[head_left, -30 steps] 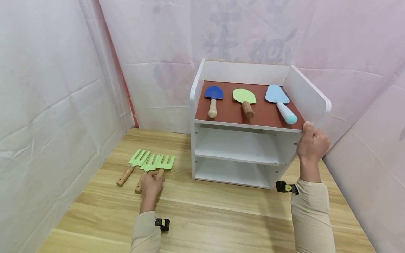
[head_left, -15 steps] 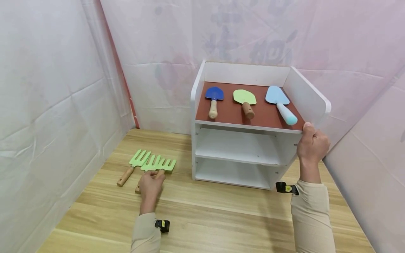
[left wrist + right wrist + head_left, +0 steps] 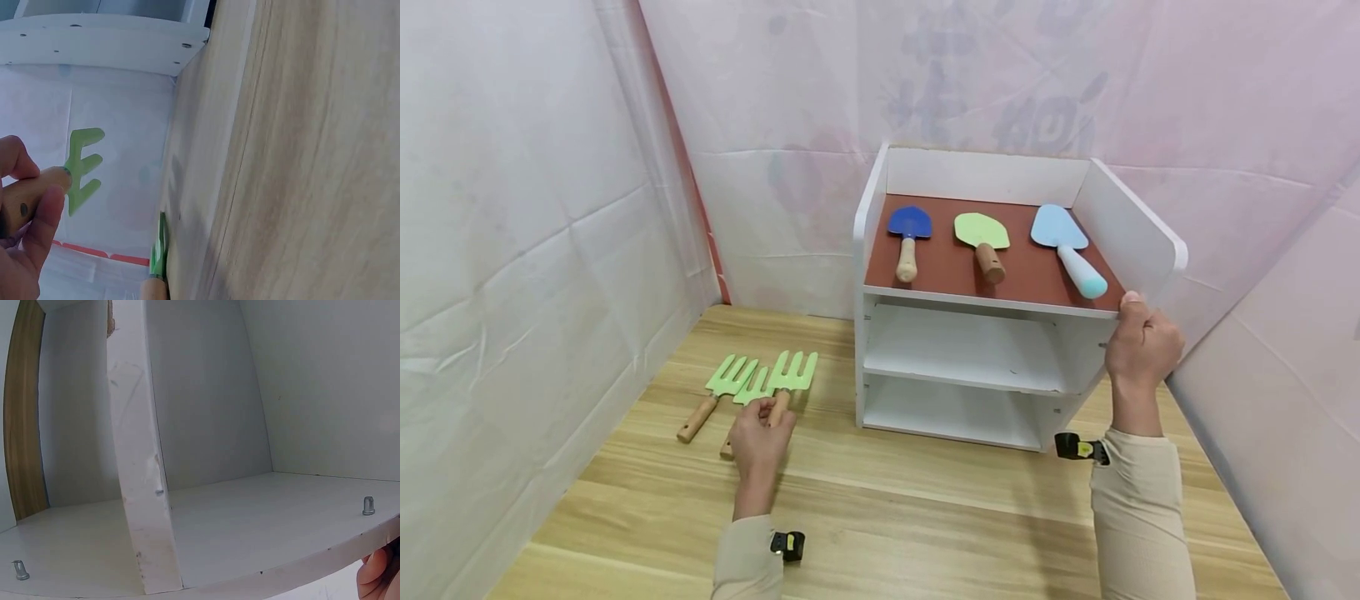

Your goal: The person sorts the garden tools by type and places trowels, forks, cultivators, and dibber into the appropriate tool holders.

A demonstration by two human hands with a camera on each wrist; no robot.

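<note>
My left hand (image 3: 760,437) pinches the wooden handle of a green hand fork (image 3: 794,372), tines pointing away. In the left wrist view the held fork (image 3: 81,169) is up off the table, thumb and fingers on its handle. Two more green hand forks lie to its left: one outermost (image 3: 728,380), the other (image 3: 752,392) with its handle partly hidden behind my hand. My right hand (image 3: 1144,348) grips the right front edge of a white shelf unit (image 3: 985,301); in the right wrist view its fingers (image 3: 374,575) show at the panel's edge.
On the unit's brown top lie a blue trowel (image 3: 910,223), a green trowel (image 3: 982,231) and a light blue trowel (image 3: 1057,227). Low side panels and a back board border that top. Two white shelves (image 3: 962,343) sit below. Printed cloth walls (image 3: 775,217) enclose the wooden table (image 3: 887,533).
My left hand has raised the rightmost hand fork off the table, its tines tipping up. The other forks, the trowels and my right hand have stayed in place.
</note>
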